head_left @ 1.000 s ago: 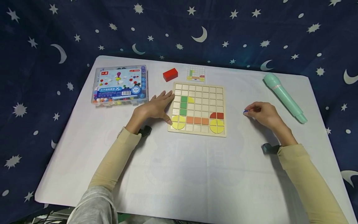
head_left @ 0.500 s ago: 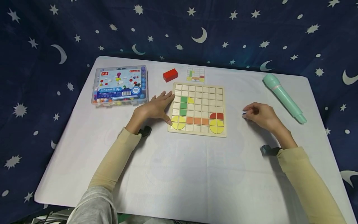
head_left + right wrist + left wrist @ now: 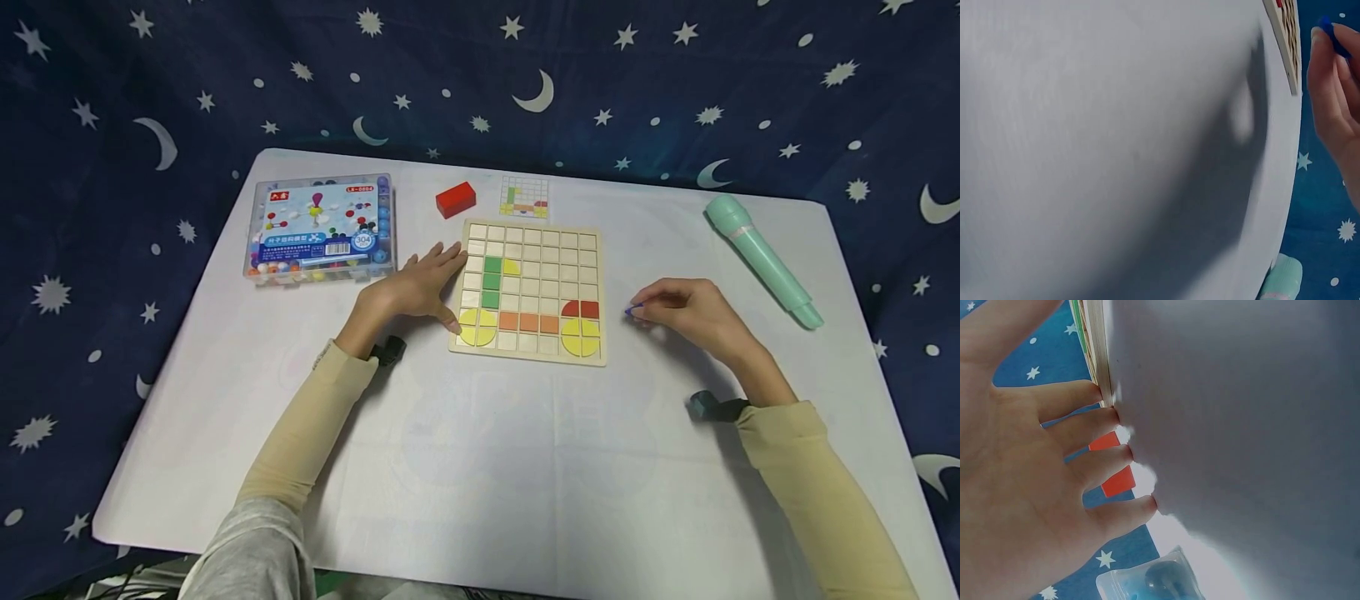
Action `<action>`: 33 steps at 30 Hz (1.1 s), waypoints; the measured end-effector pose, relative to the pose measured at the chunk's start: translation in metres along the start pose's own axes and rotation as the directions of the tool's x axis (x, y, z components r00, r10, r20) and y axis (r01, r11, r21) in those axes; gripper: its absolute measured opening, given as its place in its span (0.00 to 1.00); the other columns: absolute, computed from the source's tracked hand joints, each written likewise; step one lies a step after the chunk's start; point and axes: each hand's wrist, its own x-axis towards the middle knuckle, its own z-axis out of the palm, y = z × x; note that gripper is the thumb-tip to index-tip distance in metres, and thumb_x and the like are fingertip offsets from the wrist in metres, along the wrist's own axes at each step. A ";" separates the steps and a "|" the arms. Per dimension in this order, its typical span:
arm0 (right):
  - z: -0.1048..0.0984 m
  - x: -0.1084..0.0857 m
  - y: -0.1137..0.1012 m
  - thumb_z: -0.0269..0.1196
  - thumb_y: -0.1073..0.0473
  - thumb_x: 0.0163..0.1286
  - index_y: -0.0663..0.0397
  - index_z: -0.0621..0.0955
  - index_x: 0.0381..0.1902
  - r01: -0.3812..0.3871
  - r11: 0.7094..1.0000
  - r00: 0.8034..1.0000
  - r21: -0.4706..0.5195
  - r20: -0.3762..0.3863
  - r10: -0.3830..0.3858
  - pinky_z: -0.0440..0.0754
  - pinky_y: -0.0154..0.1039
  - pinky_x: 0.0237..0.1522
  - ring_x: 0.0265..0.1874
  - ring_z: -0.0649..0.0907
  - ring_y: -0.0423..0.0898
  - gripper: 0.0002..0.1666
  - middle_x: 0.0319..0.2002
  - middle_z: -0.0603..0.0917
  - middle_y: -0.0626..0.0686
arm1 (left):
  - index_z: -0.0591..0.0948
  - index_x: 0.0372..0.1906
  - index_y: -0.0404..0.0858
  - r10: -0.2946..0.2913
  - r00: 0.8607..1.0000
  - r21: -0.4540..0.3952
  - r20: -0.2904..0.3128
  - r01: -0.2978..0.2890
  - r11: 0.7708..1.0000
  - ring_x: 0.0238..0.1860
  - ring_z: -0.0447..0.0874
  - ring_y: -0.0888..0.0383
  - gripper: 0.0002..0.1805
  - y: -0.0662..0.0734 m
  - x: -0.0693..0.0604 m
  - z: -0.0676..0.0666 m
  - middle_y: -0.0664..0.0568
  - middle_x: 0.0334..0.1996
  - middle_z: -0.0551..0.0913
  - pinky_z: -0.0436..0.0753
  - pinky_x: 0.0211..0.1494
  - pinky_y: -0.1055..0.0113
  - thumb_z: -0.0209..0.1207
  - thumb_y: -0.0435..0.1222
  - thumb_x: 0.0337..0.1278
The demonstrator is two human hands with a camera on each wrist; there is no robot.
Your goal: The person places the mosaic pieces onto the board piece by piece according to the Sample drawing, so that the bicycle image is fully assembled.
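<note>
A wooden grid board (image 3: pixel 528 346) lies mid-table, with yellow, green, orange and red tiles set in some of its squares. My left hand (image 3: pixel 420 285) rests with spread, straight fingers at the board's left edge, its thumb touching the lower left corner. The left wrist view shows that palm (image 3: pixel 1029 462) and the fingertips down on the table. Right of the board, my right hand (image 3: pixel 693 312) pinches a small blue tile (image 3: pixel 633 309) between thumb and fingers, held off the table. In the right wrist view the blue tile (image 3: pixel 1334 37) sticks out at the fingertips; its full shape is hidden.
Behind the board lie a small printed pattern card (image 3: pixel 524 198) and a red block (image 3: pixel 456 200). A clear plastic case (image 3: pixel 321 229) of coloured beads stands at the back left. A mint-green microphone-shaped object (image 3: pixel 765 262) lies at the right.
My right hand has moved left toward the board, carrying the blue tile, which now shows more at the fingertips. The left hand has stayed at the board's edge.
</note>
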 end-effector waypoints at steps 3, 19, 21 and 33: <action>0.002 0.001 -0.001 0.67 0.55 0.72 0.58 0.85 0.55 -0.014 0.999 0.999 0.047 0.030 0.012 0.82 0.34 0.38 0.39 0.88 0.38 0.17 0.43 0.91 0.51 | 0.46 0.84 0.41 0.000 1.000 0.004 0.000 0.000 1.000 0.85 0.27 0.46 0.69 0.000 0.001 0.000 0.49 0.85 0.37 0.35 0.84 0.43 0.80 0.48 0.44; 0.036 0.004 -0.028 0.72 0.48 0.67 0.52 0.89 0.50 -0.040 0.988 0.989 0.149 0.148 0.018 0.82 0.31 0.49 0.45 0.87 0.43 0.18 0.43 0.92 0.50 | 0.46 0.84 0.41 0.006 1.000 0.015 -0.003 -0.006 1.000 0.85 0.28 0.46 0.69 0.000 0.000 0.001 0.49 0.85 0.37 0.37 0.85 0.43 0.80 0.48 0.44; 0.041 0.005 -0.034 0.73 0.47 0.66 0.49 0.90 0.48 -0.037 0.992 0.990 0.117 0.140 0.020 0.80 0.32 0.47 0.45 0.86 0.45 0.17 0.43 0.92 0.49 | 0.45 0.84 0.41 0.005 1.000 0.015 -0.004 -0.005 1.000 0.85 0.28 0.46 0.69 -0.001 0.000 0.001 0.49 0.85 0.37 0.37 0.85 0.43 0.80 0.48 0.45; 0.065 0.008 -0.054 0.67 0.60 0.71 0.60 0.89 0.48 0.026 0.980 0.980 0.197 0.186 -0.064 0.84 0.30 0.42 0.38 0.92 0.47 0.12 0.41 0.93 0.55 | 0.45 0.84 0.42 0.006 1.000 0.006 -0.006 -0.006 1.000 0.85 0.27 0.47 0.70 -0.002 0.002 0.002 0.50 0.85 0.37 0.36 0.85 0.43 0.80 0.49 0.44</action>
